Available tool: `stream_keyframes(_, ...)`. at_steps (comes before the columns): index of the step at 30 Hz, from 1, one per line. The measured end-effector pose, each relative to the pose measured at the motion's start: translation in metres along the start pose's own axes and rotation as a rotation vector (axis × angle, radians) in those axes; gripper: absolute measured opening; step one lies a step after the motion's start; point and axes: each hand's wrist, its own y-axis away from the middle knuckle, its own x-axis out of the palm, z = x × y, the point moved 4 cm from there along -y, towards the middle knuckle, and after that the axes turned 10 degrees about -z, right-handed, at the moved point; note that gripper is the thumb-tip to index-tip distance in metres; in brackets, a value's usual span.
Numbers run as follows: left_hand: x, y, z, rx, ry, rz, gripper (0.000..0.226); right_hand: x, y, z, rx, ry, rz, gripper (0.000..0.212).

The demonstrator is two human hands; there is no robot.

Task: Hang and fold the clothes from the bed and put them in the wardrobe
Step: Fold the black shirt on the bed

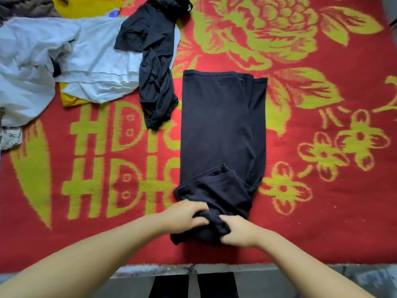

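Left hand (186, 215) and right hand (238, 231) both clutch near end of dark shirt (222, 130), folded lengthwise, stretching away from hands on bed (322, 211). Cross-fold pending (wardrobe unseen). Crumpled black garment (154, 67), white garment (71, 61) beyond left hand remain.

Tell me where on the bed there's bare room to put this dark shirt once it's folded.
The widest bare patch of the red blanket is right of the dark shirt, toward the bed's right edge. Another lies left of it, below the white garment. The far left is crowded: white garment, yellow cloth and crumpled black garment overlap there.
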Motion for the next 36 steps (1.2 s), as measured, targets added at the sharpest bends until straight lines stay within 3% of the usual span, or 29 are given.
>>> stream_keyframes(4,-0.053,-0.061,0.017,-0.182,-0.054,-0.339,0.031,-0.057,-0.028,-0.029,0.128,-0.306,-0.469,0.023)
stream_keyframes(7,-0.085,-0.099,0.026,-0.313,-0.156,-0.504,0.055,-0.094,-0.047,-0.04,0.237,-0.393,-0.827,0.041)
stream_keyframes(11,-0.063,-0.107,0.036,-0.429,-0.484,-0.332,0.075,-0.107,-0.057,-0.03,0.197,-0.204,-1.025,0.064)
stream_keyframes(13,-0.034,-0.091,0.031,-0.223,-0.588,-0.336,0.088,-0.09,-0.054,-0.021,0.084,0.044,-1.041,0.067)
stream_keyframes(16,0.02,-0.056,0.032,0.09,-0.656,-0.189,0.106,-0.032,-0.042,-0.019,-0.029,0.464,-0.808,0.094)
stream_keyframes(19,0.044,-0.044,0.048,-0.004,-0.661,-0.086,0.121,0.006,-0.031,-0.048,0.026,0.649,-0.461,0.13)
stream_keyframes(21,0.044,-0.057,0.056,-0.001,-0.723,-0.136,0.112,0.001,-0.037,-0.067,0.04,0.702,-0.426,0.141)
stream_keyframes(22,0.042,-0.063,0.062,-0.018,-0.752,-0.064,0.104,-0.005,-0.044,-0.072,0.039,0.723,-0.446,0.141)
stream_keyframes(24,0.036,-0.072,0.065,-0.037,-0.775,-0.024,0.094,-0.016,-0.059,-0.074,0.073,0.732,-0.447,0.132)
stream_keyframes(28,0.037,-0.069,0.053,-0.093,-0.694,-0.007,0.072,-0.026,-0.06,-0.057,0.026,0.705,-0.369,0.094)
stream_keyframes(30,0.037,-0.064,0.043,-0.103,-0.651,0.029,0.072,-0.031,-0.052,-0.051,0.014,0.709,-0.232,0.084)
stream_keyframes(33,0.036,-0.051,0.032,-0.143,-0.464,0.204,0.076,-0.038,-0.036,-0.042,0.008,0.631,-0.03,0.082)
stream_keyframes(36,0.029,-0.038,0.025,-0.24,-0.12,0.503,0.069,-0.045,-0.019,-0.038,0.038,0.377,0.203,0.073)
